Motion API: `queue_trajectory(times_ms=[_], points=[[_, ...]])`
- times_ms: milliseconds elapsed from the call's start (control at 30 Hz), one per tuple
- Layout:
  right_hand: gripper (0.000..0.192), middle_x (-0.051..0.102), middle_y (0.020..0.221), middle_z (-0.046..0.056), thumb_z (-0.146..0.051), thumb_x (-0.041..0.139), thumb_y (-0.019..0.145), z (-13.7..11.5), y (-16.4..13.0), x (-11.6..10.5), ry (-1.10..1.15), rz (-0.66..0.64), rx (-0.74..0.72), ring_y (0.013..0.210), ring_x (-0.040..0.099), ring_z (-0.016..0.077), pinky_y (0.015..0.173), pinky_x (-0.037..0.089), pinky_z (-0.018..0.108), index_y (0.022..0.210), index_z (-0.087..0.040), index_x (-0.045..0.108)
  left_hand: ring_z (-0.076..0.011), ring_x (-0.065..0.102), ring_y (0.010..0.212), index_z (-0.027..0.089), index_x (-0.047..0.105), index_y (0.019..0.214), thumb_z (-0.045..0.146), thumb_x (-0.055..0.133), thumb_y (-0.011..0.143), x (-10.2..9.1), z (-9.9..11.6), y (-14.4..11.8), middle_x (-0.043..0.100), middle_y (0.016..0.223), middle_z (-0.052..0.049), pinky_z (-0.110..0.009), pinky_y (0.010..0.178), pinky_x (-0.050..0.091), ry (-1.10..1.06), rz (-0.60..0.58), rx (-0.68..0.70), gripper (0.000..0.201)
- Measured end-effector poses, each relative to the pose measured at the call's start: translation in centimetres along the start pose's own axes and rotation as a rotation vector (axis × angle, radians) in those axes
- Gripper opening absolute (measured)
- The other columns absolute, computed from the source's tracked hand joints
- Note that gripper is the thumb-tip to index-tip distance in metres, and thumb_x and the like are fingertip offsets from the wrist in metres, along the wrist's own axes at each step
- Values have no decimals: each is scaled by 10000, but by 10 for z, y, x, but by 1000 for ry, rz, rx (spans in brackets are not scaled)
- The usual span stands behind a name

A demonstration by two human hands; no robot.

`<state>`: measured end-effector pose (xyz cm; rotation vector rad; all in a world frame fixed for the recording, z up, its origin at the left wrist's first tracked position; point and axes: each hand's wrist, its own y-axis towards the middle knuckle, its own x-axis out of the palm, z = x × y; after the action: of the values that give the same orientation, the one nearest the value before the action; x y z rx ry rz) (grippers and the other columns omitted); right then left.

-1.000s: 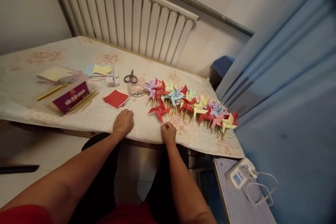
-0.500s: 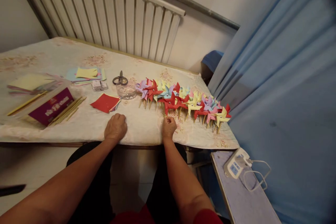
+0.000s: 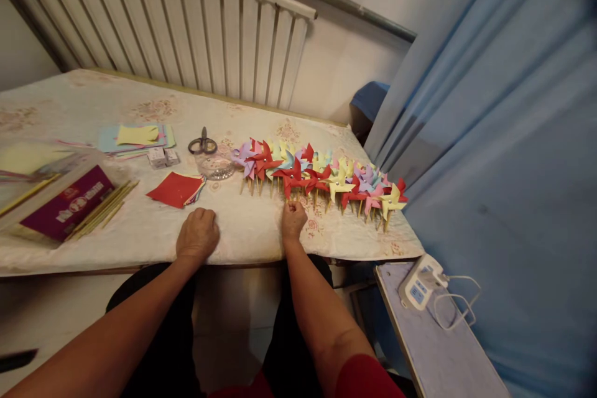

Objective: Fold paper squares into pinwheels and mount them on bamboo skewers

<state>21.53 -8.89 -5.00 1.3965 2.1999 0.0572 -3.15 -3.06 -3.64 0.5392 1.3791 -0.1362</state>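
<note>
right hand (image 3: pixel 293 219) pinching stick of red pinwheel (image 3: pixel 293 176) at finished row (image 3: pixel 347 183); left hand (image 3: pixel 197 233) curled, empty; red paper (image 3: pixel 175 189) uncut.

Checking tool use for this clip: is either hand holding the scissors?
No: the scissors lie untouched on the table, with the left hand resting on the cloth and the right hand at a red pinwheel.
</note>
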Motion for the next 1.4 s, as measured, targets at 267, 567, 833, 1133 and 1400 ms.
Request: queue_trajectory(times_ms=[267, 567, 833, 1133, 1400], points=[[131, 612, 659, 8, -222, 483, 773, -1, 1, 4, -23, 20, -10, 660, 516, 182, 677, 387, 275, 658, -242, 543, -298, 581, 987, 157, 656, 944, 177, 425, 916, 1, 0, 1, 623, 976, -156, -406, 866, 461, -18, 10, 12, 234], [160, 579, 629, -2, -222, 478, 780, 1, 4, 7, -50, 22, -16, 640, 477, 176, 660, 362, 275, 627, -245, 518, -294, 579, 981, 156, 651, 948, 180, 424, 924, 0, 1, -1, 618, 976, -152, -394, 851, 454, -5, 8, 8, 229], [155, 577, 641, -10, -178, 482, 778, -2, 4, 7, -72, 27, -6, 647, 479, 168, 665, 348, 269, 645, -227, 544, -298, 583, 961, 143, 657, 938, 178, 442, 911, 1, 1, 0, 627, 973, -158, -396, 822, 451, -7, 11, 13, 219], [164, 545, 617, -29, -164, 504, 783, -7, 6, 8, -85, 34, 22, 628, 462, 159, 661, 341, 267, 634, -223, 537, -293, 585, 975, 139, 657, 947, 184, 448, 917, 2, 1, -1, 631, 983, -154, -388, 819, 448, 3, 16, 10, 216], [174, 528, 612, -32, -161, 502, 786, -8, 8, 10, -97, 38, 32, 628, 459, 159, 669, 339, 267, 627, -226, 530, -293, 582, 967, 138, 657, 940, 173, 449, 909, 0, 3, -2, 626, 971, -156, -391, 815, 450, -25, 22, 4, 214]])
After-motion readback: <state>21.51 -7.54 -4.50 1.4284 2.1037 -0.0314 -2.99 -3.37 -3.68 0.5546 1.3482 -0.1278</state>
